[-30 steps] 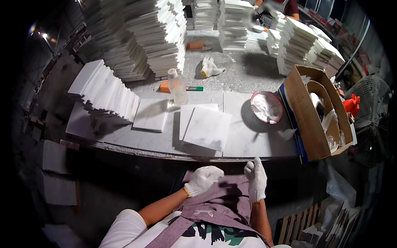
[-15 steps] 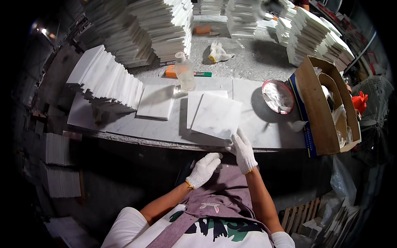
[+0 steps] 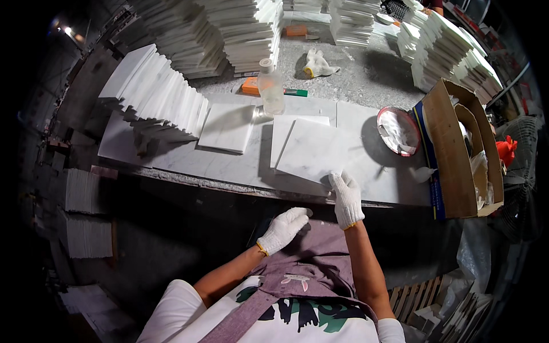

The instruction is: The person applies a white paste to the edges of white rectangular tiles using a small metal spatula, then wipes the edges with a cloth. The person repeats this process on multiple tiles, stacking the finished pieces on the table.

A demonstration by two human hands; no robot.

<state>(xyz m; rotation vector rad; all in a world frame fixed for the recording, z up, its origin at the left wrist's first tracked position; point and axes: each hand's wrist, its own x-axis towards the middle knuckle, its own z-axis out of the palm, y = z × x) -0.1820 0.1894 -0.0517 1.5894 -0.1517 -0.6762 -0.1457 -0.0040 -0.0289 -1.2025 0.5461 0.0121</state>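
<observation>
Two thin square white marble tiles lie overlapped near the bench's front edge, the upper tile (image 3: 311,147) turned askew over the lower tile (image 3: 282,127). My right hand (image 3: 347,200), in a white knit glove with a yellow cuff, grips the upper tile's near right corner with bent fingers. My left hand (image 3: 284,230), gloved alike, hangs over my lap below the bench edge, fingers extended and nothing seen in it. Left of the pair lies another flat tile (image 3: 227,127), beside a leaning row of tiles (image 3: 166,94). A clear plastic bottle (image 3: 271,94) stands behind them.
To the right are a round red-rimmed dish (image 3: 398,131) and an open cardboard box (image 3: 452,148). A loose glove (image 3: 318,64), an orange box (image 3: 250,86) and a green marker-like stick (image 3: 295,92) lie farther back. Tall tile stacks (image 3: 249,40) line the far side.
The whole view has shifted, so the bench appears farther right and higher. My right hand's fingers have bent more over the tile corner. The tiles lie as before.
</observation>
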